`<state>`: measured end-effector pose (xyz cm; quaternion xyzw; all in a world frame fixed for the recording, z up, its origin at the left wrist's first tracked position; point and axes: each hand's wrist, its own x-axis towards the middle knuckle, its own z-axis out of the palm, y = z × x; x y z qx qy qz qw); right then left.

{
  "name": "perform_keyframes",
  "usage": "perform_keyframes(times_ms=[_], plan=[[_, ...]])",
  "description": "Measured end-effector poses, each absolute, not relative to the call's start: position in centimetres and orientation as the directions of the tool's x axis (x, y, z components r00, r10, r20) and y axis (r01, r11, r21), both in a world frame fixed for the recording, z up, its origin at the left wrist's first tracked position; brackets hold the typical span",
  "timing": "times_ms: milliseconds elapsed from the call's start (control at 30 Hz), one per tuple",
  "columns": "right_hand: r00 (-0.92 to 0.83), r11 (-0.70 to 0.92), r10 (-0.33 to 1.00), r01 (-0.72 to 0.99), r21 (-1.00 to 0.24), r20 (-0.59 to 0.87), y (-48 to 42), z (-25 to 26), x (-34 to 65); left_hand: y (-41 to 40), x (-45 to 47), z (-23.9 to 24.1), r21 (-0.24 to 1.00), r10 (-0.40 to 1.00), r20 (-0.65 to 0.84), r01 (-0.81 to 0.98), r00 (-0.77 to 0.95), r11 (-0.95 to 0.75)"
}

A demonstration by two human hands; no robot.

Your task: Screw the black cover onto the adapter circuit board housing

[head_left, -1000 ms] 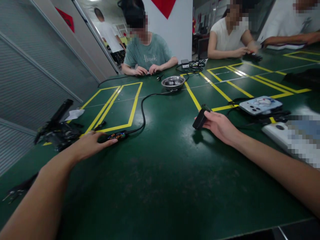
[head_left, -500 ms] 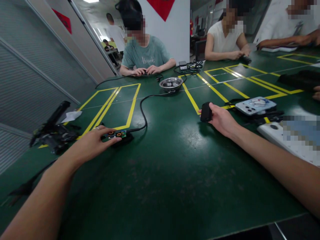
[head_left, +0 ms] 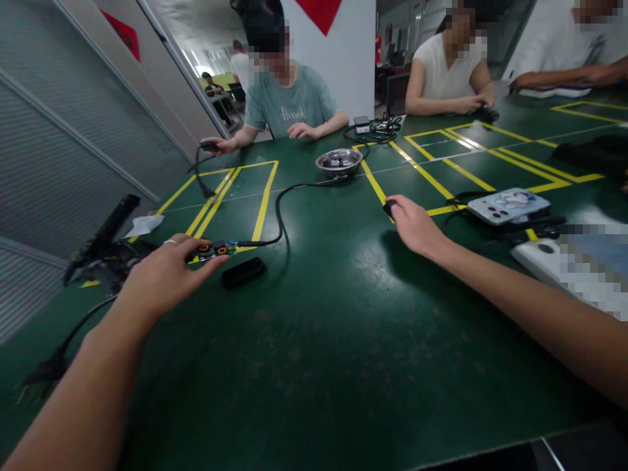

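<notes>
My left hand (head_left: 164, 271) is closed on a circuit board (head_left: 216, 249) with copper-coloured coils, pinched between thumb and fingers above the table. A black cable (head_left: 279, 216) runs from the board's right end toward the metal bowl. Just below and to the right of the board, a black plastic case half (head_left: 243, 272) lies on the green table. On the right, my right hand (head_left: 415, 224) grips a black plastic case piece (head_left: 390, 208), mostly hidden by the fingers and held over the yellow tape.
A metal bowl (head_left: 338, 162) with small parts stands mid-table. Black equipment (head_left: 105, 252) lies at left; a phone (head_left: 510, 206) and white device (head_left: 574, 265) are at right. Across, a person (head_left: 292, 98) holds a black adapter (head_left: 210, 145) with a dangling cable.
My left hand has lifted the circuit board up out of the case half, which stays on the table. My right hand has turned its piece and shifted left. The person opposite has swung an adapter leftward.
</notes>
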<state>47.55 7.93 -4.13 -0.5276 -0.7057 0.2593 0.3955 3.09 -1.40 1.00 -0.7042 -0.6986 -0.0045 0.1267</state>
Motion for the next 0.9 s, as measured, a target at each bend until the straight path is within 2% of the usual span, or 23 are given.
perform_keyframes(times_ms=[67, 100, 200, 300, 400, 500, 667, 767, 900], plan=[[-0.279, 0.434, 0.891, 0.754, -0.493, 0.358, 7.2, -4.8, 46.9, -1.6, 3.3, 1.2, -0.193, 0.971, 0.238, 0.980, 0.005, 0.042], [-0.330, 0.464, 0.870, 0.799, -0.383, 0.365, 6.7, -5.0, 46.5, -1.7, 3.5, 1.2, -0.203, 0.964, 0.266, 0.977, -0.007, 0.063], [-0.395, 0.518, 0.818, 0.822, -0.237, 0.418, 5.1, -4.5, 44.5, -2.1, 4.1, 1.3, -0.222, 0.943, 0.329, 0.967, -0.048, 0.127], [-0.574, 0.655, 0.671, 0.756, -0.012, 0.470, 3.4, -3.4, 40.4, -2.1, 4.9, 1.1, -0.221, 0.926, 0.365, 0.958, -0.095, 0.185], [-0.745, 0.823, 0.510, 0.568, 0.007, 0.430, 1.7, -3.0, 34.1, -2.1, 5.8, 0.7, -0.194, 0.916, 0.374, 0.953, -0.146, 0.232], [-0.811, 0.890, 0.389, 0.453, 0.049, 0.436, 0.9, -3.5, 27.4, -2.3, 6.7, 0.6, -0.185, 0.927, 0.338, 0.954, -0.162, 0.235], [-0.881, 0.911, 0.399, 0.413, 0.003, 0.253, 2.5, -4.0, 22.8, -2.7, 7.3, 0.7, -0.200, 0.949, 0.296, 0.964, -0.109, 0.174], [-0.891, 0.920, 0.379, 0.391, -0.002, 0.250, 3.4, -4.3, 25.0, -2.8, 7.5, 0.8, -0.200, 0.949, 0.303, 0.967, -0.091, 0.157], [-0.857, 0.891, 0.440, 0.455, -0.008, 0.268, 3.1, -4.5, 31.8, -2.9, 8.0, 0.8, -0.176, 0.954, 0.296, 0.978, -0.053, 0.109]])
